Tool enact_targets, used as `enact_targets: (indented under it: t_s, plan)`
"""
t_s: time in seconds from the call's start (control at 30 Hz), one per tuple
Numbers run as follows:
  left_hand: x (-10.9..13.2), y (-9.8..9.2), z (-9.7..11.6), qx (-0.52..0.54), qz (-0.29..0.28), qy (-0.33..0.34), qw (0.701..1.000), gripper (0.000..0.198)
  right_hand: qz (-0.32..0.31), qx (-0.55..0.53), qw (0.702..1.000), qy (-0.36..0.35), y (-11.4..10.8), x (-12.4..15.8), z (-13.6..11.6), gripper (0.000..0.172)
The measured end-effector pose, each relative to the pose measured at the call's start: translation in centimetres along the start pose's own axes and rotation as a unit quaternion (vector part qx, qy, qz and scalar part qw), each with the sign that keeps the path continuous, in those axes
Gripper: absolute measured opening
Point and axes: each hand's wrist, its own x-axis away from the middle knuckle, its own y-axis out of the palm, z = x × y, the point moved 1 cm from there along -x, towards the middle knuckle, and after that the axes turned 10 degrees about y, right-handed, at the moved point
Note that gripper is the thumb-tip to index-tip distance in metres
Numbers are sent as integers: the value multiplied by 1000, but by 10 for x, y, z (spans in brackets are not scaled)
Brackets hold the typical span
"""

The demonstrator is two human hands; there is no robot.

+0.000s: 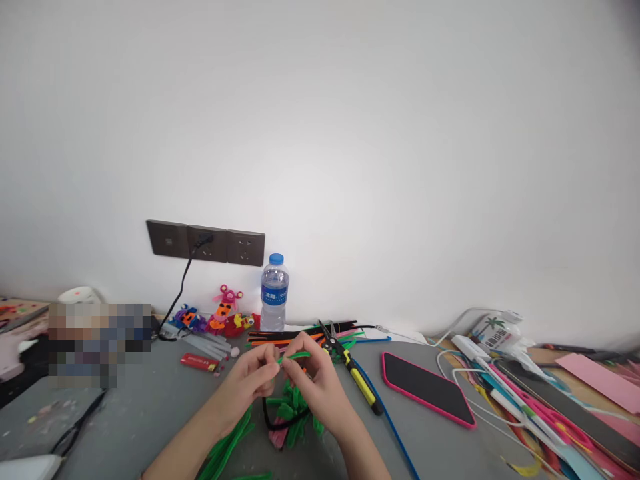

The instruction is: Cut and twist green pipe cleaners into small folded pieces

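Fingertips of my left hand (255, 377) and my right hand (313, 373) pinch a green pipe cleaner (299, 356) between them, above the middle of the table. Below the hands lies a pile of bent green pipe cleaner pieces (296, 427), with a pink bundle (279, 437) partly under it. A black pipe cleaner (273, 425) curves down from near the left fingers and across the pile; where it begins is hidden. Longer green pipe cleaners (230, 443) lie beside my left forearm. To the right of my right hand rest yellow-and-black pliers (363, 387).
A water bottle (275, 297) stands by the wall, near small pipe cleaner figures (224, 312). A red lighter (199, 362) and glue sticks (210, 347) lie left. A pink-cased phone (427, 389), a white cable and pink scissors (555, 417) are right. A blue pipe cleaner (393, 427) crosses the table.
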Motion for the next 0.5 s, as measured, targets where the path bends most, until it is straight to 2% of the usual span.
enact_targets:
  t_s: [0.2,0.5]
  plan:
    - [0,-2,-1,-38,-13,-37,999,37,6,-8,1000,12,-1,-2,2,9]
    - [0,-1,0,5,-29,-51,998,39,-71,-113,990,44,-3,-3,1,20]
